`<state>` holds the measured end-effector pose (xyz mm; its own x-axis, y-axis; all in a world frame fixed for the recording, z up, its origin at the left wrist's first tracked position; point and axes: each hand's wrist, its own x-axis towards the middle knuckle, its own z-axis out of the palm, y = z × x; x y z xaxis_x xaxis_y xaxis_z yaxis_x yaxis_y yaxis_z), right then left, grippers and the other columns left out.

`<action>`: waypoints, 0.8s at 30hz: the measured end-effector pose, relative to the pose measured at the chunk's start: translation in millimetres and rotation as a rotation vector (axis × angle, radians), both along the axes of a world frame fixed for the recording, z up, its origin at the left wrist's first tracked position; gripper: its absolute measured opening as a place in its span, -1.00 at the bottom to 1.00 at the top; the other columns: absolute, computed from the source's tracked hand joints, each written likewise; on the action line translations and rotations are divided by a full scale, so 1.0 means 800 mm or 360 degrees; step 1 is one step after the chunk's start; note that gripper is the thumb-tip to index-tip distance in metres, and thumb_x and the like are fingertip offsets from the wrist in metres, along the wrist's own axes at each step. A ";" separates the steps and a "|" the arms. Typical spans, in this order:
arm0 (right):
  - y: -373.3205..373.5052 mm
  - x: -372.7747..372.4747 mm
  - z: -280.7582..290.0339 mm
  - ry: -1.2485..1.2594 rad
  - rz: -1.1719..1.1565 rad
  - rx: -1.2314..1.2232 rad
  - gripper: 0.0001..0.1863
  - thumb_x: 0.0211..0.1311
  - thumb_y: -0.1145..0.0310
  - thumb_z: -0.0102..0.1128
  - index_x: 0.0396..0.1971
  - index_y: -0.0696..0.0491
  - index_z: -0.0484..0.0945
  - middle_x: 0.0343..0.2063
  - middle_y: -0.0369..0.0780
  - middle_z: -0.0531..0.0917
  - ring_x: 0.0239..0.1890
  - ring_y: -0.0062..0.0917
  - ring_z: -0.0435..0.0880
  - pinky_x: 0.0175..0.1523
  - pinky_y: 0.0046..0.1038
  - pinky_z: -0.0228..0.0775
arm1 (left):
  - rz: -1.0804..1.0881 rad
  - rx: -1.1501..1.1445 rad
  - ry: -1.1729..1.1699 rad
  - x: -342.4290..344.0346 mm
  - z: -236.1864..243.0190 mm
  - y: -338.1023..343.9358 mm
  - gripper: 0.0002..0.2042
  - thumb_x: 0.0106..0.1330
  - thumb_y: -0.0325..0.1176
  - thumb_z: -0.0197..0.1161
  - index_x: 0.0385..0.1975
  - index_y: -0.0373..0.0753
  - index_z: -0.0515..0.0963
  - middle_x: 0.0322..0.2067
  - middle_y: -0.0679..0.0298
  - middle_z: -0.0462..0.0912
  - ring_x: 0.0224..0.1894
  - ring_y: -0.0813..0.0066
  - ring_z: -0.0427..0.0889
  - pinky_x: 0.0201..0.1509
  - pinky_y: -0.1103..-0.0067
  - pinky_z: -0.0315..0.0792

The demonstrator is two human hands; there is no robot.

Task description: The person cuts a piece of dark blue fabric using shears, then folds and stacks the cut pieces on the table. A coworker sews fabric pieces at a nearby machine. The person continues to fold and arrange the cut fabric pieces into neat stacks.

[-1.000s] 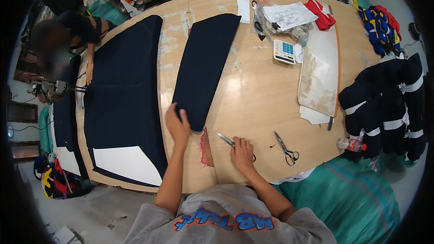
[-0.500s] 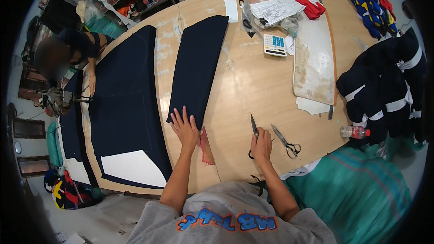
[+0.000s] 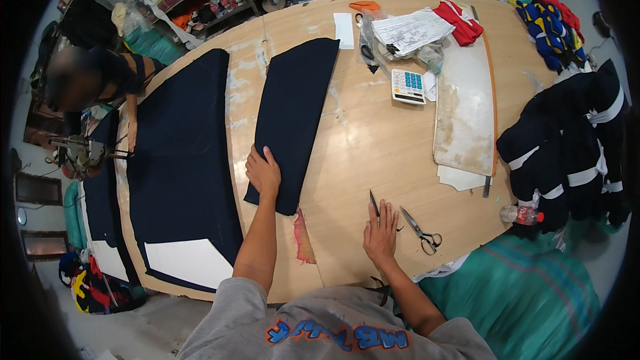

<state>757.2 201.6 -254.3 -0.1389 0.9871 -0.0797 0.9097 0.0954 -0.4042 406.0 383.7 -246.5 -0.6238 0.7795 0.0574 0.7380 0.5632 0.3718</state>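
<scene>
A long, narrow stack of navy fabric (image 3: pixel 293 113) lies on the wooden table before me. My left hand (image 3: pixel 264 175) grips its near left edge, thumb on top and the other fingers curled at the side. My right hand (image 3: pixel 381 235) lies flat with fingers stretched, over a pair of dark scissors whose blades (image 3: pixel 373 201) point away from me. Its palm hides the handles. Just right of that hand rests a second pair of scissors (image 3: pixel 421 232) with black handles. A red fabric scrap (image 3: pixel 303 237) lies below the navy stack.
Larger navy fabric (image 3: pixel 180 153) with a white pattern piece (image 3: pixel 190 263) covers the left. Farther right are a calculator (image 3: pixel 408 87), papers (image 3: pixel 413 32), a worn board (image 3: pixel 463 110) and a plastic bottle (image 3: pixel 521 215). Another person (image 3: pixel 113 73) reaches beside a cutting machine (image 3: pixel 80 155).
My left hand has gone from lying spread on the fabric to gripping its left edge. My right hand has let go of the scissors and flattened over them. The view has tilted slightly.
</scene>
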 end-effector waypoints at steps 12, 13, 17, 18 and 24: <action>0.000 0.002 -0.003 0.0037 -0.0034 0.0121 -0.29 0.48 0.32 0.11 0.61 0.03 0.26 0.59 0.04 0.24 0.67 -0.02 0.11 0.70 0.16 -0.20 | -0.0075 -0.0008 0.0227 0.019 0.000 -0.156 -0.49 0.70 -0.08 -0.02 0.41 -0.34 0.41 0.17 -0.10 0.58 0.23 -0.11 0.53 0.35 0.11 0.36; 0.001 0.002 -0.003 0.0050 -0.0035 0.0142 -0.29 0.48 0.33 0.11 0.60 0.03 0.27 0.58 0.05 0.26 0.67 -0.02 0.11 0.70 0.16 -0.19 | -0.0079 -0.0012 0.0244 0.020 -0.001 -0.180 -0.50 0.69 -0.09 0.00 0.41 -0.33 0.41 0.17 -0.09 0.58 0.23 -0.10 0.53 0.36 0.13 0.35; 0.005 -0.002 -0.003 0.0086 -0.0087 0.0289 -0.34 0.46 0.38 0.13 0.55 0.05 0.34 0.50 0.07 0.36 0.59 0.03 0.23 0.64 0.17 -0.05 | -0.0124 -0.0056 0.0139 0.023 0.008 -0.279 -0.51 0.68 -0.13 0.01 0.42 -0.34 0.40 0.19 -0.11 0.55 0.26 -0.10 0.50 0.38 0.12 0.32; 0.013 -0.005 0.005 0.0162 -0.0134 0.0275 -0.37 0.46 0.41 0.13 0.52 0.06 0.37 0.46 0.07 0.39 0.55 0.05 0.27 0.61 0.17 0.00 | -0.0141 -0.0062 0.0122 0.017 0.008 -0.303 -0.51 0.68 -0.14 0.01 0.42 -0.35 0.40 0.20 -0.11 0.55 0.26 -0.10 0.50 0.38 0.11 0.32; 0.131 -0.025 0.030 0.0731 -0.0278 0.0451 -0.58 0.53 0.50 0.07 0.33 0.16 0.50 0.27 0.07 0.52 0.39 0.04 0.44 0.47 -0.02 0.29 | -0.0164 -0.0163 0.0003 0.009 0.025 -0.385 -0.51 0.67 -0.17 0.02 0.42 -0.37 0.39 0.21 -0.12 0.54 0.31 -0.12 0.48 0.42 0.12 0.28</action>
